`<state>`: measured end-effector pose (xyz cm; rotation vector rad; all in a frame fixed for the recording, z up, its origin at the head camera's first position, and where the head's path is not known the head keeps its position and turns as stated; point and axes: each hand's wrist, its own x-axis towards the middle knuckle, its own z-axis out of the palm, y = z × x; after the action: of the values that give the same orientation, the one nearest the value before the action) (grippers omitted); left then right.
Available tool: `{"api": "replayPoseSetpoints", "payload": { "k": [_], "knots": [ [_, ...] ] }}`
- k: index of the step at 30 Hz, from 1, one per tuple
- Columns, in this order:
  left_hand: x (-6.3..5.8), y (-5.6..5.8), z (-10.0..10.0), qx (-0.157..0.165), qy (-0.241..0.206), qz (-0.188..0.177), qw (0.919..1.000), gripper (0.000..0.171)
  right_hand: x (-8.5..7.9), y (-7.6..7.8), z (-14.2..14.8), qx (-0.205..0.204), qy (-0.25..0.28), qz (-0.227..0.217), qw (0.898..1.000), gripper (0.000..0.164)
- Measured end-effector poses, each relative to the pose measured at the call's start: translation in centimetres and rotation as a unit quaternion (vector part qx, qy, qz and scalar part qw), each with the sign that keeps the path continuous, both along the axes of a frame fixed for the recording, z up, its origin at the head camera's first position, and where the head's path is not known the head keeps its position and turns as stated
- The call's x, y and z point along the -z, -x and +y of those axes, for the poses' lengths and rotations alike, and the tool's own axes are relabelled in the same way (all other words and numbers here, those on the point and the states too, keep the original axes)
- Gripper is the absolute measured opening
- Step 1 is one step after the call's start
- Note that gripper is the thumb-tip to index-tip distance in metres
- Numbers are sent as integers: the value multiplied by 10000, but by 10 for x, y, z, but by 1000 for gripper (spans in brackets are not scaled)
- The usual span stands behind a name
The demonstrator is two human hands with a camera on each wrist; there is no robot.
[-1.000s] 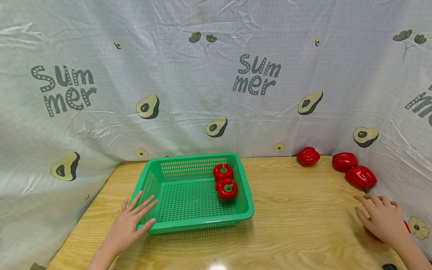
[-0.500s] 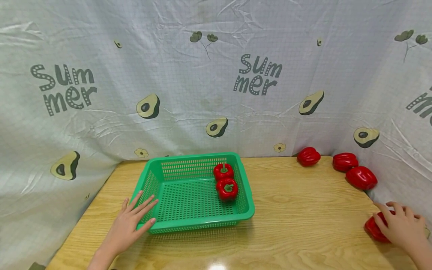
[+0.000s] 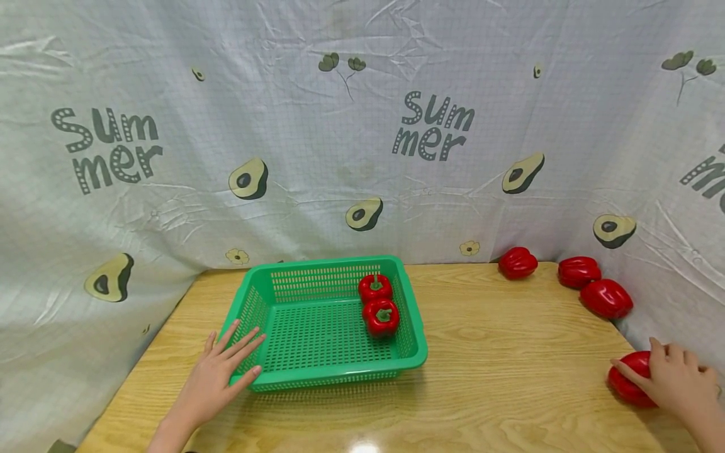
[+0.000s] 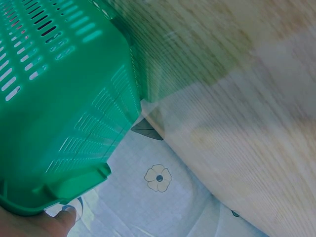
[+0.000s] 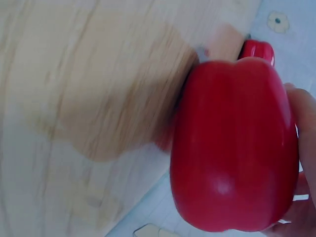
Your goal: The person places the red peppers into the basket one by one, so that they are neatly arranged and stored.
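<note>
We see the left hand [image 3: 212,380] with fingers spread straight, resting at the near left corner of the green basket [image 3: 340,372], clasping nothing. The right hand [image 3: 676,380] grasps a red pepper [image 5: 234,148], thumb and fingers around it, at the right edge of the wooden surface [image 3: 498,352]. We count two upright peppers [image 3: 381,318] inside the basket, along its right side, and three loose peppers [image 3: 606,298] at the far right, near the printed cloth [image 3: 317,138].
</note>
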<state>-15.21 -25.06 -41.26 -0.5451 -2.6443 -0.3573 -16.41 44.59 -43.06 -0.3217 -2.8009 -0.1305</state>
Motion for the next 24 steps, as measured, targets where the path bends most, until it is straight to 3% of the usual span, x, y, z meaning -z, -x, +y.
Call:
{"api": "replayPoseSetpoints", "payload": {
  "k": [4, 9, 12, 19, 24],
  "knots": [
    [-1, 0, 0, -13, 1, -28, 10000, 53, -4, 2, -11, -271, 77, 184, 9994, 89],
    [-1, -1, 0, -38, -7, -98, 9999, 52, -4, 6, -20, -140, 463, -181, 9987, 80],
    [0, -1, 0, -33, -25, -119, 9999, 52, -3, 7, -22, -259, 508, -234, 9981, 79],
    [0, 0, 0, -63, -28, -154, 9999, 50, 0, 7, -30, -966, 506, 160, 9939, 62],
    [1, 0, 0, -68, -43, -186, 9998, 49, -3, 7, -37, -1398, 479, 110, 9890, 52]
  ]
}}
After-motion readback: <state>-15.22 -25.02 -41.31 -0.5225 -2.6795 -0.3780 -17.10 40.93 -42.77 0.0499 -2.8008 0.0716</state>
